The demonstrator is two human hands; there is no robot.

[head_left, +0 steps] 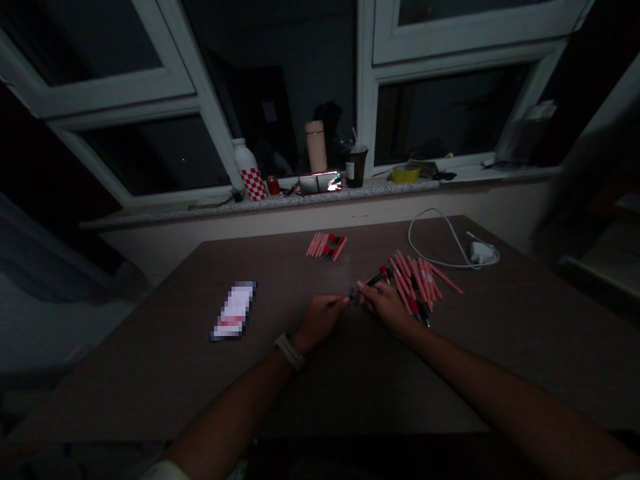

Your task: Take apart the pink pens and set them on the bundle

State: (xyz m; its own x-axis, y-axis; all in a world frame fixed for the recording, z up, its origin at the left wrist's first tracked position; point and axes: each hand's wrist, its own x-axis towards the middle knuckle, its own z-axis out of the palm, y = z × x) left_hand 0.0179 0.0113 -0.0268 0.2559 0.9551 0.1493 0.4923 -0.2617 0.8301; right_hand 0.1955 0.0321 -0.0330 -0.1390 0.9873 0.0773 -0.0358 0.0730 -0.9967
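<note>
The left hand (317, 322) and right hand (385, 307) pinch a dark pen (369, 283) between their fingers, over a brown table (150, 373), just beside a heap of pink pens (417, 283), with a smaller pink pen bundle (326, 247) farther off.

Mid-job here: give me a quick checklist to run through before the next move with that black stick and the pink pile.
1. Slim black pen-shaped stick held in the right hand: ok, fingers on it.
2. Left hand gripping the stick's end: cannot tell, fingertips are at it, but the light is poor.
3. Small tidy bundle of pink sticks lying together: ok.
4. Loose pile of pink sticks kept neat: not ok, fanned out unevenly.
5. White charger cable clear of the pile: cannot tell, it runs close behind.
6. Light over the brown table: not ok, dim.
</note>
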